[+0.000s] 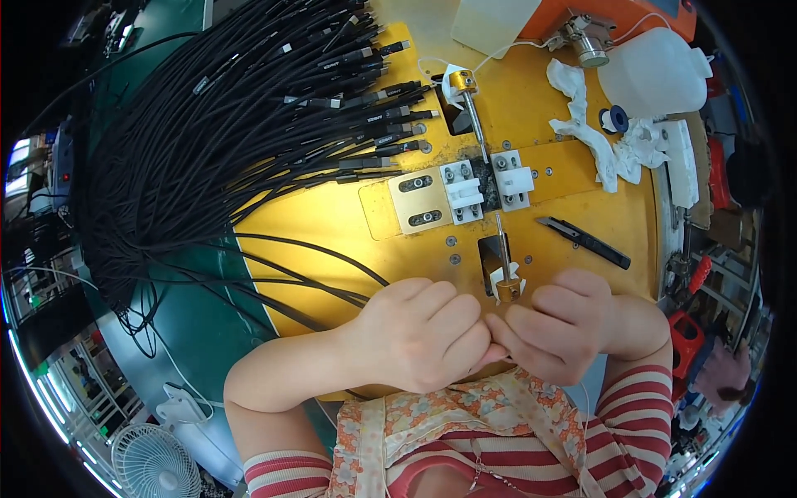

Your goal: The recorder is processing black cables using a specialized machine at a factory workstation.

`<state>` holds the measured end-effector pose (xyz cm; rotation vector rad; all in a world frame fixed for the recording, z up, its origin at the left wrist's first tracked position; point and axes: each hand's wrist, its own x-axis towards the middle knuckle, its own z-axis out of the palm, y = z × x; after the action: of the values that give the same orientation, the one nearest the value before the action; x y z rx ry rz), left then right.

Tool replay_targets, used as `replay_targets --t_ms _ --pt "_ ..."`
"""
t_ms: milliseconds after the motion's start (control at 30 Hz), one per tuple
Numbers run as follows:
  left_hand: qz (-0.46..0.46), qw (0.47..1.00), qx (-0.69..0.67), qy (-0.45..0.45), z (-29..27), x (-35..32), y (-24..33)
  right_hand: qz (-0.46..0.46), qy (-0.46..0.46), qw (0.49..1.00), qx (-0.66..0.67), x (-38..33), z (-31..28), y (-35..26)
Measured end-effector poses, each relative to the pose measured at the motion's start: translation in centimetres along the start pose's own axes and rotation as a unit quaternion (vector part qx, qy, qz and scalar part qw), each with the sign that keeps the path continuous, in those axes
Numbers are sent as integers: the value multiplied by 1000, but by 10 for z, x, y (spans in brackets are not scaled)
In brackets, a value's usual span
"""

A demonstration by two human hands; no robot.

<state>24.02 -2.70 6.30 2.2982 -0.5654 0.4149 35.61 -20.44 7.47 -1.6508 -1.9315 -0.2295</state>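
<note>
Between our two hands, at the near edge of the yellow work plate, we list as follows.

Left hand: curled into a loose fist, knuckles up, fingertips pressed against the right. Right hand: likewise curled, thumb and forefinger pinched toward the left. Whatever is pinched between them is hidden; we cannot tell what it is, though a black cable runs toward the left wrist.

Just beyond our knuckles: one brass-tipped pin standing over a dark slot; a second like it farther off.

Beyond that: two white clamp blocks side by side, one brass plate to their left.

Right of the right hand: one black utility knife. Farther off: one translucent bottle, several white rags.

Far left: one large fan of black cables, too many to count.

Handling note, as we judge it: keep the pinch small and steady, wrists braced on the plate edge.
</note>
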Motion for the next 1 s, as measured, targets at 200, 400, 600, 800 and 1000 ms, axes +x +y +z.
replay_targets --t_ms 200,400,600,800,1000 --pt "21 989 -144 -7 5 -4 -7 -12 8 987 159 -7 -3 6" --pt "6 983 -173 -61 -6 -3 -6 -21 20 977 212 -7 -5 7" --pt "-81 971 -205 -87 -26 12 -16 -3 -143 973 184 -8 -10 -3" --pt "-280 904 -244 -212 -21 16 4 74 -88 965 235 1 -20 12" --pt "-238 903 -351 -69 -3 16 -3 60 9 984 169 -3 -1 12"
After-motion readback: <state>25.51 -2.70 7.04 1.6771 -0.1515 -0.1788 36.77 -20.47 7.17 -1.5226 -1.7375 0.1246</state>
